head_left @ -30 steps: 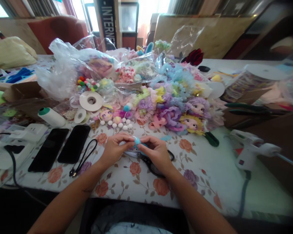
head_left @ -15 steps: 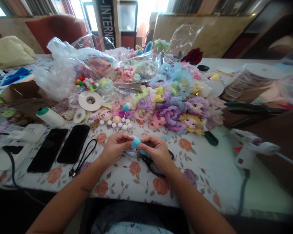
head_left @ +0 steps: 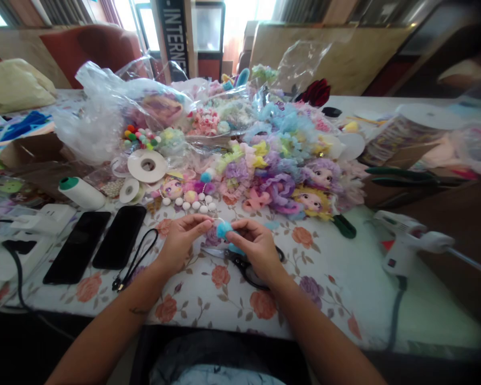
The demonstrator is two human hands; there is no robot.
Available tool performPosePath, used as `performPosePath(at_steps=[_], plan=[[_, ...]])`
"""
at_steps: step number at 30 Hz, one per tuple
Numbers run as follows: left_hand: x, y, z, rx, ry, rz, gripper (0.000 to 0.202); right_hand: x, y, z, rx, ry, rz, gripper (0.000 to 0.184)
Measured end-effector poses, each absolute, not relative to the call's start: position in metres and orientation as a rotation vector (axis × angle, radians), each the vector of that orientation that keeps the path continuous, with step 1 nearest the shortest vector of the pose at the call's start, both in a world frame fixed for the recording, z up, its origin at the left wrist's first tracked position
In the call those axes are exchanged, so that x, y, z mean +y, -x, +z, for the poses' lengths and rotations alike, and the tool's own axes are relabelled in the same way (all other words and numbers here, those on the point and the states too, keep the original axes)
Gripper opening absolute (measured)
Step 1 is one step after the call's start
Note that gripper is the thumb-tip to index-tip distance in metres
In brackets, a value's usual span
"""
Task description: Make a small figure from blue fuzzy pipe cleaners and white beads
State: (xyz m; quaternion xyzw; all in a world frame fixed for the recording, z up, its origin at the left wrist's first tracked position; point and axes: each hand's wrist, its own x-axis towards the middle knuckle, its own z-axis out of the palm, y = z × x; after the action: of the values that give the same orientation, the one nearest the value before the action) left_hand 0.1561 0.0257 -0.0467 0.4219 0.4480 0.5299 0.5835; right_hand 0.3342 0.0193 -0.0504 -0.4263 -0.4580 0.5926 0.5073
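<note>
My right hand (head_left: 253,247) pinches a small blue pom-pom (head_left: 224,230) just above the flowered tablecloth (head_left: 208,299). To its left, my left hand (head_left: 181,240) has thumb and fingers pressed together right beside the pom-pom; whether a thread or anything else is between them I cannot make out. Black-handled scissors (head_left: 251,272) lie on the cloth under my right hand, partly hidden by it. A string of white beads (head_left: 190,204) and a small doll head with pink pom-poms (head_left: 176,188) lie just beyond my hands.
A heap of pastel fabric flowers and doll heads (head_left: 282,160) and plastic bags (head_left: 104,112) fills the table behind. Two black phones (head_left: 98,241), a black cord (head_left: 138,259), a thread spool (head_left: 82,192) and ribbon rolls (head_left: 147,166) lie left. A white glue gun (head_left: 409,247) rests right.
Both hands have shifted slightly away from me with the blue pom-pom. The left fingers have eased a little off the pom-pom, which now sits in the right hand's pinch.
</note>
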Motion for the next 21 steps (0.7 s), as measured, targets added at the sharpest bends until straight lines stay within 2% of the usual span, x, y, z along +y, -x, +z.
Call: performPosePath(at_steps=[6, 17, 21], plan=[[0.021, -0.158, -0.051, 1.141, -1.371, 1.22, 0.017, 0.017, -0.331, -0.054, -1.23, 1.075, 1.195, 0.019], [0.024, -0.159, -0.057, 1.013, -1.222, 1.242, 0.013, 0.015, -0.33, -0.054, -1.229, 1.005, 1.199, 0.016], [0.025, -0.157, -0.054, 0.978, -1.0, 1.271, 0.027, 0.014, -0.33, -0.05, -1.237, 1.013, 1.163, 0.016]])
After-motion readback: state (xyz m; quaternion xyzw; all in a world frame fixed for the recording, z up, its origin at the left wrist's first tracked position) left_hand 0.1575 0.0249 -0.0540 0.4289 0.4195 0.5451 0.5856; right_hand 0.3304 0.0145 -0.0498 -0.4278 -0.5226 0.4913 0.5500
